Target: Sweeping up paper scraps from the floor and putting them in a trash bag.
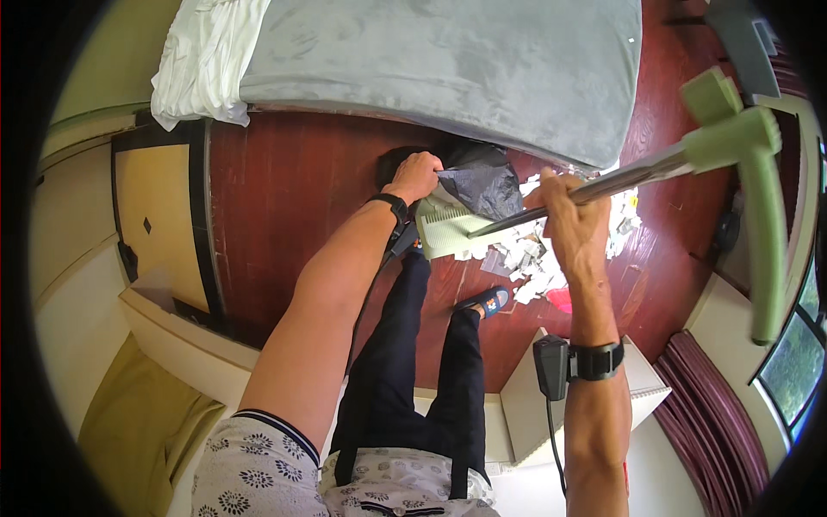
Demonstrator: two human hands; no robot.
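My left hand [415, 176] is closed on the edge of a black plastic bag [482, 177] and holds it up above the floor. My right hand [568, 215] grips the metal pole of a long-handled dustpan [642, 172]. The dustpan's pale green pan [448, 233], with a row of comb-like teeth, is tilted against the bag's mouth beside my left wrist. At the pole's other end a green grip [762, 198] sticks out to the right. What lies inside the pan and the bag is hidden.
Scraps of white paper [530, 263] lie heaped on the red wooden floor [293, 189], near my slippered foot [487, 302]. A bed with a grey cover [439, 65] stands ahead. A white box-like cabinet [525, 405] is by my right arm, and purple curtains [715, 422] hang at right.
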